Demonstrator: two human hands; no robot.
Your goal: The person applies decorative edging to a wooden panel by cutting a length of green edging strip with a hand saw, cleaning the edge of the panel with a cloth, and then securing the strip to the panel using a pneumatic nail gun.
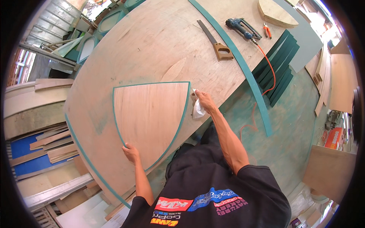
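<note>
A pale wooden panel [152,117] lies on the big plywood worktop. Its top edge is straight, its sides curve down to a blunt point, and green edging [152,83] runs round it. My left hand [132,153] is closed on the panel's lower left edge. Just off the upper right corner, my right hand [205,102] is closed round a soft white pouch [198,110], whose small pale tip points at that corner. Whether the tip touches the edging I cannot tell.
On the plywood worktop [95,87] lie a handsaw [216,45], a long green strip [249,74], a blue air stapler [241,28] with an orange hose [273,70], and red-handled pliers [267,31]. Dark green strips [279,64] sit past its right edge. Boards [38,106] are stacked at left.
</note>
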